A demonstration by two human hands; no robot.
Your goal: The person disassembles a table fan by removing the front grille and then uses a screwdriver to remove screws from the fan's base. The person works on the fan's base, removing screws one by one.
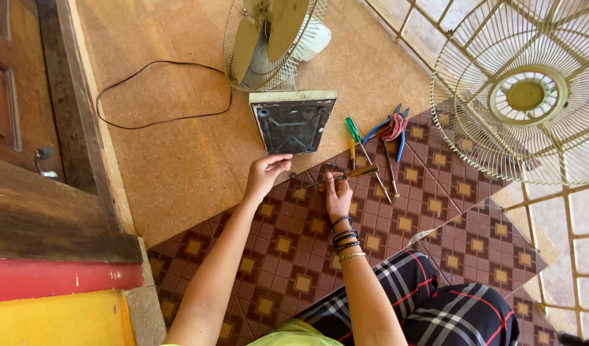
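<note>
A: Tan cork-like flooring (pixel 179 166) takes up most of the view, with a patterned brown mat (pixel 288 256) laid over it. What lies on them?

B: Largest first: a detached wire fan guard (pixel 525 96) at the right, then the fan (pixel 269 38) lying on the floor with its square base plate (pixel 292 120) turned toward the person, its black cord (pixel 153 90) looping off to the left. Beside the base are blue-handled pliers (pixel 390 128) and a green-handled screwdriver (pixel 358 144).

A: And the hands?

B: The right hand (pixel 338 195) grasps a brown-handled screwdriver (pixel 349 174) pinched between its fingers. Its long axis runs nearly level across the mat, handle to the right, the shaft pointing left toward a small dark screw (pixel 293 175) lying just below the base plate.

A: Which hand is nearer the screw?

B: The left hand (pixel 266 174). It is loosely curled with fingertips bent toward the base's lower edge, holding nothing I can make out, and the screw sits just to its right, between the two hands. Both forearms stretch forward from the lap, wrists low over the mat.
</note>
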